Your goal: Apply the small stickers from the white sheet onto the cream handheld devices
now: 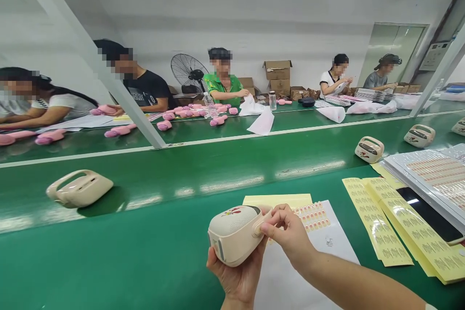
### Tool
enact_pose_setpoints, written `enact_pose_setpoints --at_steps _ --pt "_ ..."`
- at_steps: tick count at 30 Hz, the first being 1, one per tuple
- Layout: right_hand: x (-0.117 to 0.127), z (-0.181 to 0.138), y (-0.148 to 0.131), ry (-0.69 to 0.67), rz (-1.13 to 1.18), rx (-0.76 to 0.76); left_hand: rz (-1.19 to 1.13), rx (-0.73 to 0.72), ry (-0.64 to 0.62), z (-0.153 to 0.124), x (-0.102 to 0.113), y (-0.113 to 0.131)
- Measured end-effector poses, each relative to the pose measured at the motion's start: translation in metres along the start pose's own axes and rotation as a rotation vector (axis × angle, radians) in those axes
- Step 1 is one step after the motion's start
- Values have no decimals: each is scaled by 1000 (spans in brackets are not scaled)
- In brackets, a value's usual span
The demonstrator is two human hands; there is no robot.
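A cream portable speaker (pixel 232 240) with a mesh front, a small red print and a carrying handle rests in my left hand (pixel 241 273), which grips it from below, tilted. My right hand (pixel 288 232) is closed in a pinch at the round joint of the handle on the speaker's right side. Whatever lies between those fingertips is too small or hidden to make out. Under my hands is a white sheet (pixel 308 281); behind them, rows of small orange-and-white stickers (pixel 314 217) show. A yellow sheet (pixel 278 199) pokes out behind the speaker.
Yellow label sheets (pixel 390 232), a black phone (pixel 430 213) and a stack of sticker sheets (pixel 432 169) lie at right. Another speaker (pixel 82 189) stands on the green belt (pixel 218 160) at left, several more at far right. Across it, people sit among pink handheld items (pixel 185 112).
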State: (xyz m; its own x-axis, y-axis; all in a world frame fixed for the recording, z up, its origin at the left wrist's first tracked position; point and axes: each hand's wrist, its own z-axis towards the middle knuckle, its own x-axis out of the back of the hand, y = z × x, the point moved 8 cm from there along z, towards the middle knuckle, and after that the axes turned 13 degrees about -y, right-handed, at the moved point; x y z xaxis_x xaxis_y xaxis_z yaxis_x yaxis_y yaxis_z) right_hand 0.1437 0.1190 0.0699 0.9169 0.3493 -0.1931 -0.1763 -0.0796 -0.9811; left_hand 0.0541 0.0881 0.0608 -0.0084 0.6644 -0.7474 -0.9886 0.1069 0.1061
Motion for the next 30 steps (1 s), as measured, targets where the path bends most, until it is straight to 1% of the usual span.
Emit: enact_pose_setpoints --at_steps 5,9,12,18,22,26,30 --pt "-1 1 -9 -7 -97 44 24 48 -70 -1 -4 -3" --pt "-2 1 -14 -46 -153 22 36 64 -83 -3 -2 -5" --pt "-4 2 -17 -101 -92 22 32 75 -69 -4 -1 -6" --pt "-6 5 -7 -187 134 -70 8 61 -61 -5 -3 -7" --pt "-1 6 -3 -124 124 -48 21 71 -29 -5 1 -8" --pt "-3 5 -2 -113 98 -66 12 53 4 -7 5 -7" --pt "-5 4 -6 -73 75 -64 4 59 3 -7 4 -8"
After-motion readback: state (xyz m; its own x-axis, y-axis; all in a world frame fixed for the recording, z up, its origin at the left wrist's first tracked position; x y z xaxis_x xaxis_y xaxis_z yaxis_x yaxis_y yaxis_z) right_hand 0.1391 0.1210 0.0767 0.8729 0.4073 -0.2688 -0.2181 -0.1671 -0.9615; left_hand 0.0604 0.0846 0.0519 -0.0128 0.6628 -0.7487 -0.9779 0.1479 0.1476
